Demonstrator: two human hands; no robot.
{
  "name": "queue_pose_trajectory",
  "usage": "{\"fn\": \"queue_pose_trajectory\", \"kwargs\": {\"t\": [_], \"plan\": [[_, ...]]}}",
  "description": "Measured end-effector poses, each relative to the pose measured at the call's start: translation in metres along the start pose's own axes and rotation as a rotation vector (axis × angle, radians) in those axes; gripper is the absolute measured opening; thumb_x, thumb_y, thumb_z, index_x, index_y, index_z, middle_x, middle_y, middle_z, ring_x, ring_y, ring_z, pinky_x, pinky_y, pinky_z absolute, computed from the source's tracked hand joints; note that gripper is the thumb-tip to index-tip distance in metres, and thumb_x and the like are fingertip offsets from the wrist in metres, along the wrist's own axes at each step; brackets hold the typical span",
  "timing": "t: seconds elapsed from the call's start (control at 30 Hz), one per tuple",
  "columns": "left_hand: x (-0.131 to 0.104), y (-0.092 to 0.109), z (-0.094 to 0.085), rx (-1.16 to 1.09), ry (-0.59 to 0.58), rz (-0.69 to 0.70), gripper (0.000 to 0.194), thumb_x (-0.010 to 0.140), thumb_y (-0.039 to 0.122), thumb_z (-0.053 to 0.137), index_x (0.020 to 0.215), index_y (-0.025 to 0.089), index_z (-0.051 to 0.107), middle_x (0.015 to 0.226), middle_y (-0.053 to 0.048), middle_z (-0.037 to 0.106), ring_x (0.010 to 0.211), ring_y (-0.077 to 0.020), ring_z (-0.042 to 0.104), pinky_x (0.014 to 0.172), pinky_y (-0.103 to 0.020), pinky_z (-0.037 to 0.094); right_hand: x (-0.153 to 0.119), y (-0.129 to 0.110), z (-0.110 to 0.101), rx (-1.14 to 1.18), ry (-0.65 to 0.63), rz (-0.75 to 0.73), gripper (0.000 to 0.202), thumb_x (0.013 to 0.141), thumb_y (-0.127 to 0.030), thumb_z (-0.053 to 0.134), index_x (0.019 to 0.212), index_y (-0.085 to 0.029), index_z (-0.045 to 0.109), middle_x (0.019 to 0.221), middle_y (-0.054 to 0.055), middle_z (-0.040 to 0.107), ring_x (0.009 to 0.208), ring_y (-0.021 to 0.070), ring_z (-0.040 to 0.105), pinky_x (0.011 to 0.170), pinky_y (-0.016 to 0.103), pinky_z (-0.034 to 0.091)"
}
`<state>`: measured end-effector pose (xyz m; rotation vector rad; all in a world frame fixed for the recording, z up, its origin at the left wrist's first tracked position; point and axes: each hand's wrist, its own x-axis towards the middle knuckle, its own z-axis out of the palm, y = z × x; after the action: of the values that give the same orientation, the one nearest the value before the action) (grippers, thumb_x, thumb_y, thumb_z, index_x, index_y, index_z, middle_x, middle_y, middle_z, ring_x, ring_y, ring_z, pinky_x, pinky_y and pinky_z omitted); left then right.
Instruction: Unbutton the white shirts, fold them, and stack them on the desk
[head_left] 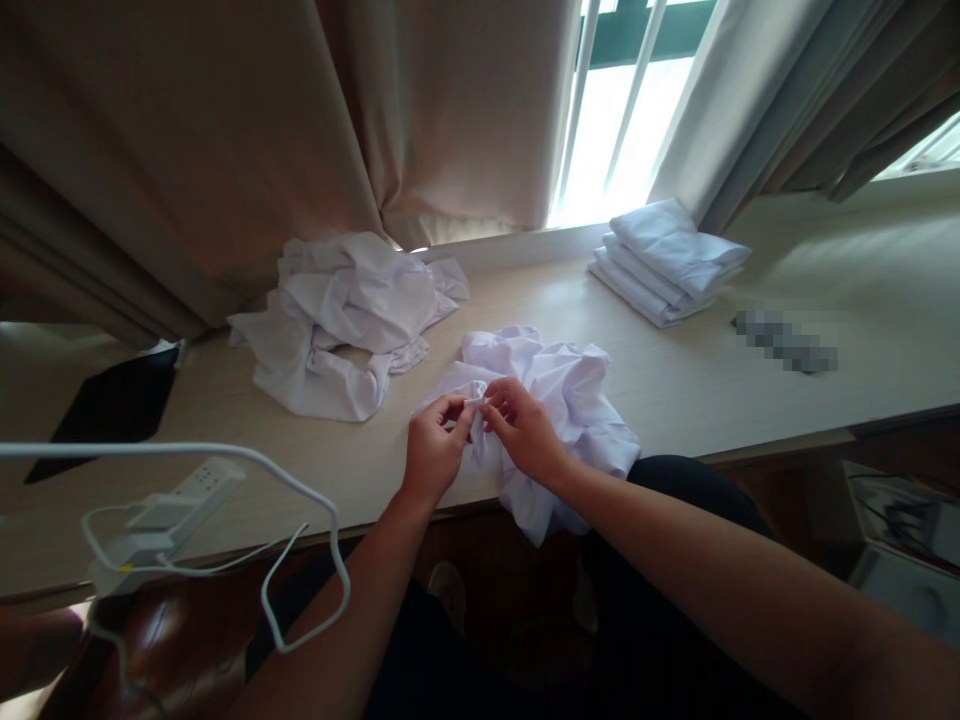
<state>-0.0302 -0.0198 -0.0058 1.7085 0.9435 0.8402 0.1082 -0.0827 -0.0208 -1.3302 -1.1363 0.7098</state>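
Pinching loose white cloth (577,400) at the near edge of the table (525,285)

The left hand (436,442) and the right hand (527,432) come together over the left part of the cloth, their fingertips almost meeting. The left hand has its thumb and fingers closed on a small gathered fold; the remaining fingers curl in toward the palm. The right hand grips the same fold from the other side, thumb and forefinger drawn together, the other fingers bent above them. What detail of the fold lies between the fingertips is too small to tell. The rest of the cloth spreads in loose creases to the right and far side of the hands, and its near part hangs over the table edge, beside the person's dark-clothed right leg (694,490).

Farther off and to the left, a crumpled white heap (367,300) lies on the table, near the held cloth. To the far right sits a folded white stack (660,260), its layers roughly squared, and just nearer than that lies a small pixelated object (784,345). On the left are a flat black item (112,410) and, nearer, a white power strip (206,485), with a white cable (150,450) looping across in front. Curtains (465,120) hang along the far side, beside a bright window (637,120).
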Motion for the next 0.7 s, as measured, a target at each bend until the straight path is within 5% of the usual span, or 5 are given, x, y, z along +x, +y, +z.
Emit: {"fn": "queue_pose_trajectory", "kwargs": {"t": [0.7], "plan": [[-0.0032,-0.0022,0.0075,-0.115,-0.096,-0.054,0.027,0.091,0.048,0.052,0.096,0.021,0.056,0.08,0.0,0.057,0.062,-0.013,0.06,0.045,-0.021,0.054,-0.0008,0.0011,0.0006,-0.13,0.129,-0.072,0.014,0.085,-0.028,0.064,0.094,-0.018,0.069,0.084,0.004,0.072,0.075,0.016,0.068,0.072,0.027,0.054]]}}
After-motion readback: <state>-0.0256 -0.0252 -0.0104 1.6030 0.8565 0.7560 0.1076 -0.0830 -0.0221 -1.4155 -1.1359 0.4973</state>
